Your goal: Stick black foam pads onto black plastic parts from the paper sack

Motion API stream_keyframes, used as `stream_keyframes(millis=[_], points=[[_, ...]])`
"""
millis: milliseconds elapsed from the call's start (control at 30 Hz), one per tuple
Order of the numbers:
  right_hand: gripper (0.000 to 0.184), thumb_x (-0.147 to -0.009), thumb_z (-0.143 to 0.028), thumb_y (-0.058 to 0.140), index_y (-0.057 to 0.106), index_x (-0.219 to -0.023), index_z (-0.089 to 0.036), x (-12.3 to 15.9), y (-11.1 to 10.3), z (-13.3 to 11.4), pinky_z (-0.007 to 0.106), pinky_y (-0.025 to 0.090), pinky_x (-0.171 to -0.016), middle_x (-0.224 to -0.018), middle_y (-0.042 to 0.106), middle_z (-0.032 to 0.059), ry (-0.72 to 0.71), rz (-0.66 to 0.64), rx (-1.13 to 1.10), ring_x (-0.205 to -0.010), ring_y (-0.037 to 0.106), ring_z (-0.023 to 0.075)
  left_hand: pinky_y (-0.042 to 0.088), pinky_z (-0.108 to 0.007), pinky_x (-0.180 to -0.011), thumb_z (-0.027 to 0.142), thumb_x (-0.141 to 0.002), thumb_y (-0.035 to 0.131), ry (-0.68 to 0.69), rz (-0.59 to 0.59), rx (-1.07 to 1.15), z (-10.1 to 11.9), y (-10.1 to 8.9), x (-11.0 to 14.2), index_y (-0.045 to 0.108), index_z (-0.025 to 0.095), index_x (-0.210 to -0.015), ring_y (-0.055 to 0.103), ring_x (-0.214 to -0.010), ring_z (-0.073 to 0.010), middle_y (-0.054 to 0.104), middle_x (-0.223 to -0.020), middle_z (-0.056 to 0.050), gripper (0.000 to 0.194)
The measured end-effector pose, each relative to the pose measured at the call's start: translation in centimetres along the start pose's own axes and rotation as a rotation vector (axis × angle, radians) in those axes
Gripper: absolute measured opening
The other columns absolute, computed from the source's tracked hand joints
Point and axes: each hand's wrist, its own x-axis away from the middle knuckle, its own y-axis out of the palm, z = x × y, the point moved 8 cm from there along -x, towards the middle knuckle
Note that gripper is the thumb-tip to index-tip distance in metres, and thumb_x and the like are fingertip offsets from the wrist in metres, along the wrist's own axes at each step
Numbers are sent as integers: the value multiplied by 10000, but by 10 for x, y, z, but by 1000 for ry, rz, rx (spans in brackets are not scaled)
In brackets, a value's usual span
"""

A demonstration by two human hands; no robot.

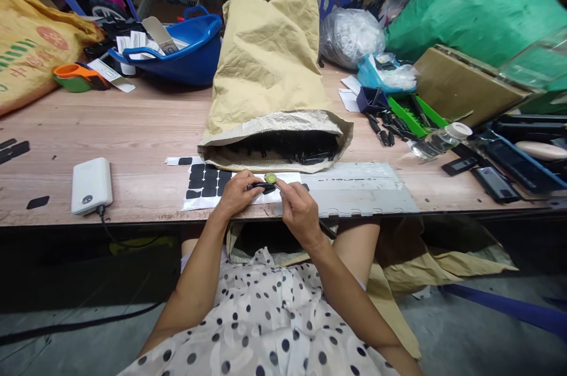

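My left hand pinches a small dark elongated part above the table's front edge. Close by, the fingers of my right hand are closed around something thin that I cannot make out. Between the fingertips shows a small round yellow-green piece; which hand bears it is unclear. Under my hands lies a white sheet with rows of black rounded-square stickers. Just beyond, the open mouth of a tan sack faces me, with many black pieces inside.
On the left are a white power bank with a cable and a blue basin. A grey metal plate lies at right. Farther right are a green tray, a clear bottle and black devices.
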Motion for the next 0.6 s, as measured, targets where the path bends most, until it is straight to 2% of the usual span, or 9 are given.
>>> stream_keyframes(millis=[133, 233, 400, 600], points=[[416, -989, -122, 395, 689, -1259, -239, 3, 3, 2, 251, 492, -734, -874, 650, 44, 12, -33, 19, -815, 596, 169, 488, -314, -800, 282, -834, 662, -5, 7, -6, 1, -1, 0, 781, 247, -976, 607, -839, -181, 639, -882, -18, 189], [404, -996, -141, 404, 688, -1264, -244, 1, 1, 9, 248, 494, -764, -917, 661, 45, 41, -23, 18, -848, 608, 165, 496, -310, -809, 291, -840, 654, -3, 11, -24, 3, -1, 0, 776, 249, -979, 608, -848, -181, 641, -882, -16, 190], [409, -975, -128, 422, 703, -1249, -244, -8, -4, 34, 266, 473, -790, -924, 656, 52, 92, 1, 127, -867, 581, 179, 488, -303, -773, 315, -812, 692, -16, 11, -100, 5, -2, 1, 761, 234, -997, 592, -817, -182, 641, -889, -17, 213], [376, -909, -100, 494, 747, -1150, -239, -7, 5, 64, 310, 395, -727, -904, 636, 71, 137, -17, 283, -832, 508, 209, 487, -314, -809, 324, -830, 687, -11, 9, -126, 6, -1, 2, 744, 239, -1019, 584, -815, -184, 638, -910, -17, 215]])
